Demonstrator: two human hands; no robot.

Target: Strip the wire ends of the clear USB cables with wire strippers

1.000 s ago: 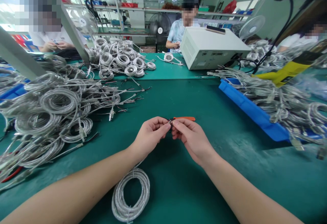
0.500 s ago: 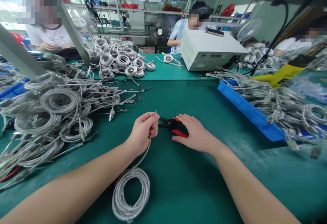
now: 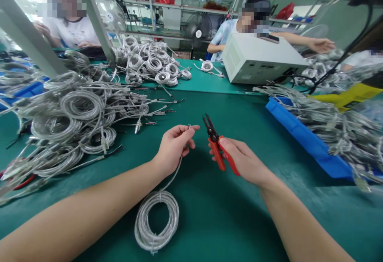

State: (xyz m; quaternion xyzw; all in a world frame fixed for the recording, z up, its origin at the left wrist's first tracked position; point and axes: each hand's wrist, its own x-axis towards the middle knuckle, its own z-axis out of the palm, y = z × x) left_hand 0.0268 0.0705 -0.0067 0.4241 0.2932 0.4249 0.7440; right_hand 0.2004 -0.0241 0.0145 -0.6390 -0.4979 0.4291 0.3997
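Note:
My left hand (image 3: 177,146) pinches the end of a clear-jacketed cable between thumb and fingers, with only a tiny tip showing above them. From that hand the cable runs down to its tied coil (image 3: 157,223), which lies on the green tabletop. My right hand (image 3: 243,158) is wrapped round the red handles of a wire stripper (image 3: 214,136). Its dark jaws point up and slightly left, a little apart, just right of my left fingertips and not touching the cable.
Coiled cables (image 3: 80,110) lie heaped at left, with another pile (image 3: 149,60) behind. A blue tray (image 3: 311,144) of cables stands at right, beside a yellow tool (image 3: 353,94). A grey-white box (image 3: 263,60) sits at the back. Co-workers sit beyond; one stretches an arm right.
My right hand has picked up the wire stripper from the table and turned its jaws upward. The left hand still pinches the cable. A co-worker behind the box has extended an arm.

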